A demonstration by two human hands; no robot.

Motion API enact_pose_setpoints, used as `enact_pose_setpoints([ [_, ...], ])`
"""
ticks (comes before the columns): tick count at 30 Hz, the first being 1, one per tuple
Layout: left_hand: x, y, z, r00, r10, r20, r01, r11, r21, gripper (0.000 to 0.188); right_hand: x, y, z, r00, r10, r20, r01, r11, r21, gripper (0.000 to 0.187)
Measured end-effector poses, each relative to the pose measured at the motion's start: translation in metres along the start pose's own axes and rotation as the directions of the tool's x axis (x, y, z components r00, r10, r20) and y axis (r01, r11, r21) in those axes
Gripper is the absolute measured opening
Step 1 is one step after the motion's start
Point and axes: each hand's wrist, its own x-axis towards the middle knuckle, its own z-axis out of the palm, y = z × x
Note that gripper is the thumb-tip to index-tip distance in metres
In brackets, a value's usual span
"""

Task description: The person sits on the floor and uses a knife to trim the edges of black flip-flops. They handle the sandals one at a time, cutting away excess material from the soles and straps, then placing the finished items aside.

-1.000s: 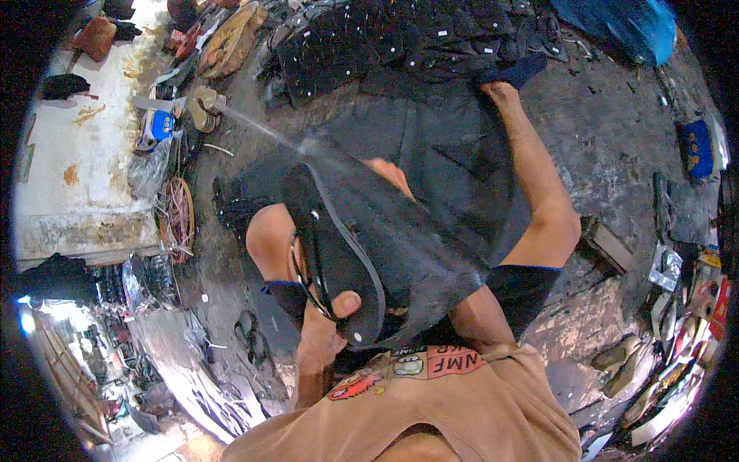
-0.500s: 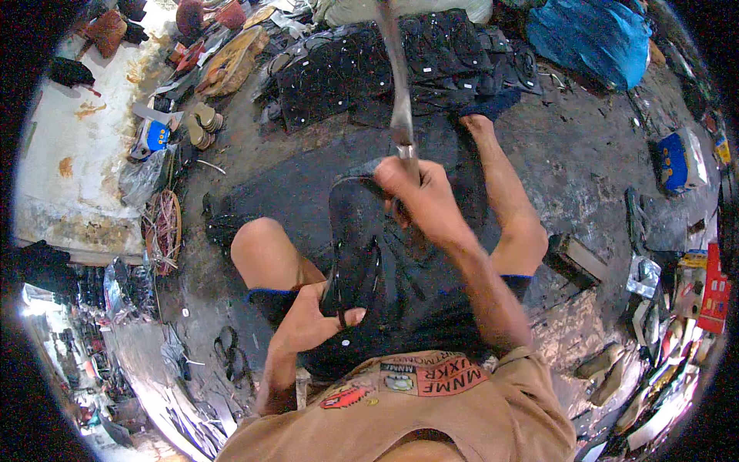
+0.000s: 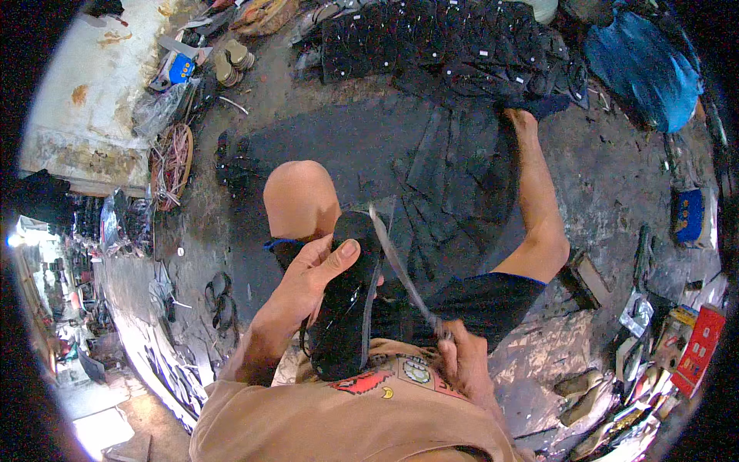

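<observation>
My left hand (image 3: 314, 271) is closed around a black flip-flop (image 3: 342, 319), with the thumb over its upper face near the far end. The sandal stands lengthwise against my shirt, beside my bent left knee (image 3: 302, 192). My right hand (image 3: 467, 358), low and to the right, is wrapped round the near end of a long, thin knife (image 3: 406, 271). Its curved metal blade reaches up and left, and the tip lies along the right edge of the sole at the far end. Part of the sandal's strap is hidden under my left hand.
A large black sheet (image 3: 308, 142) lies on the floor ahead. Many black sandals (image 3: 431, 38) are lined up beyond it, with a blue plastic bag (image 3: 647, 69) at far right. A basket of strips (image 3: 171, 165) stands left; a wooden block (image 3: 589, 281) lies near my right knee.
The knife has come back from far ahead to the sole's edge. My left hand has raised the flip-flop toward my chest and now grips its far end. The whole view has shifted.
</observation>
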Motion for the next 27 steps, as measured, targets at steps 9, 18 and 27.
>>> enact_pose_setpoints([
  [9, 0.007, -0.005, 0.005, 0.998, 0.055, 0.041, -0.066, 0.938, 0.341, 0.044, 0.052, -0.015, -0.067, 0.994, -0.04, 0.097, 0.054, 0.989, -0.141, 0.036],
  [18, 0.026, 0.003, 0.037, 0.945, -0.064, 0.321, -0.12, 0.844, 0.522, 0.045, 0.125, -0.053, -0.101, 0.924, -0.19, 0.333, 0.252, 0.955, -0.155, 0.048],
  [27, 0.051, 0.059, 0.009, 0.824, 0.562, -0.072, -0.131, 0.313, 0.941, 0.04, 0.175, 0.052, -0.092, 0.966, 0.084, -0.245, -0.025, 0.971, 0.236, 0.043],
])
